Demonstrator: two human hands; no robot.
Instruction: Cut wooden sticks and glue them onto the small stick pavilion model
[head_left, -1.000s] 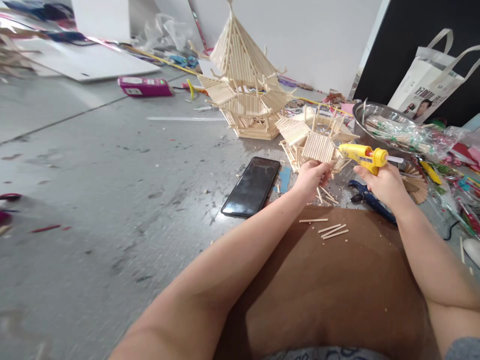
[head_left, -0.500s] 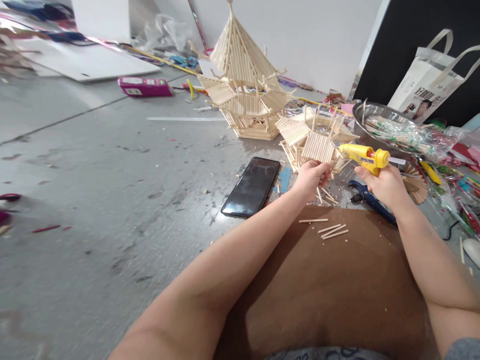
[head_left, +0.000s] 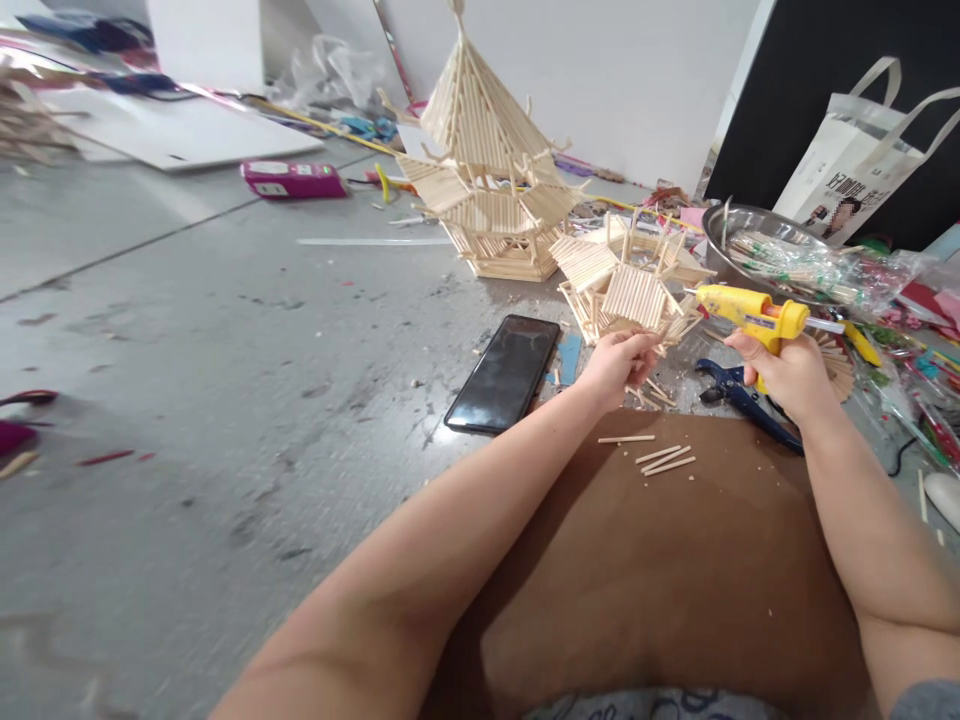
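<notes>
My right hand [head_left: 791, 372] is wrapped round the handle of a yellow hot glue gun [head_left: 754, 312], its nozzle pointing left and a clear glue stick showing at its back. My left hand [head_left: 621, 365] is closed in a pinch at the front of a small unfinished stick pavilion [head_left: 637, 290]; what its fingers hold is too small to make out. Behind stands a taller stick pavilion [head_left: 499, 205] with a pointed roof. Several short wooden sticks [head_left: 664, 460] lie on a brown board [head_left: 675, 580] under my forearms.
A phone [head_left: 502, 372] lies left of my left hand. Blue-handled cutters [head_left: 750, 405] are below the glue gun. At right stands a metal bowl [head_left: 716, 240] with bagged sticks, a white tote bag [head_left: 847, 170] behind it. A purple box-like device [head_left: 292, 180] lies on the floor.
The glue gun in my right hand has moved right, away from the small pavilion. My left hand has shifted slightly down and left, still pinched.
</notes>
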